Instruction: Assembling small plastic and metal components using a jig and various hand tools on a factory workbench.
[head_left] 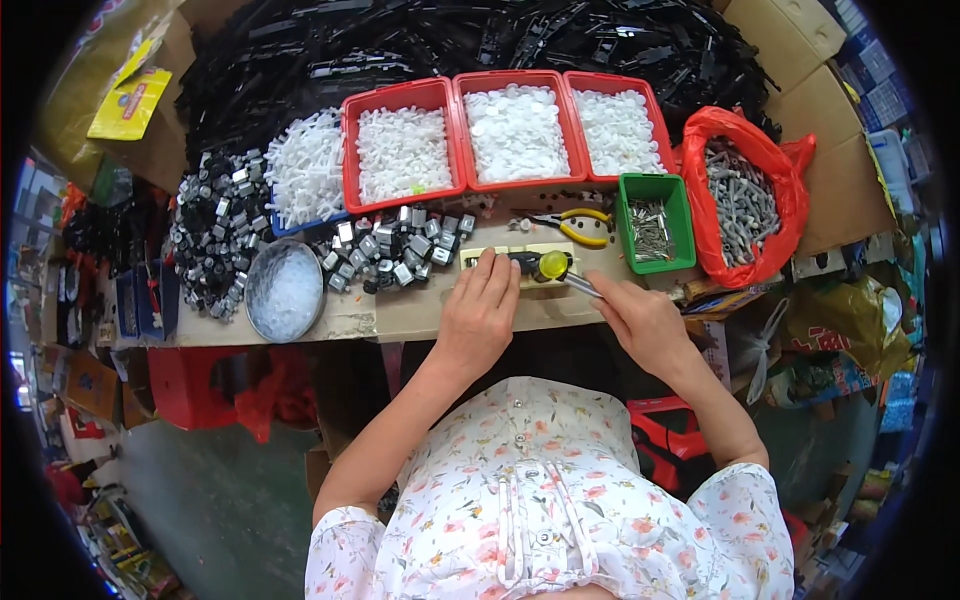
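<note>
the left hand [480, 310] lies palm down on the bench [420, 315], its fingers [495, 272] held close together and stretched forward, the tips resting on the near edge of a pale yellow jig block [500, 258]. on that block, just past the left fingertips, sits a small black part [527, 263] with a round yellow cap [552, 264] at its right end. the right hand [640, 320] is curled, its fingers [612, 292] pinching a thin metal tool [582, 285] whose tip points up and left, touching or almost touching the yellow cap; which of the two cannot be told.

beyond the left fingers lies a loose heap of small silver and black metal pieces [395, 250], and to their left stands a round metal tin [285, 290] filled with whitish bits. further left is a larger heap of the same metal pieces [215, 235]. beyond the right fingers lie yellow-handled pliers [575, 225], and to their right a green bin [655, 222] with thin metal pins. right of that, a red plastic bag [750, 195] stands open with grey screws or bolts in it. at the far edge of the bench, well beyond both hands, three red trays [505, 130] stand side by side, each full of small white plastic parts; a blue tray [305, 170] of white pieces is at their left. behind all of it is a big pile of black plastic parts [450, 40].
</note>
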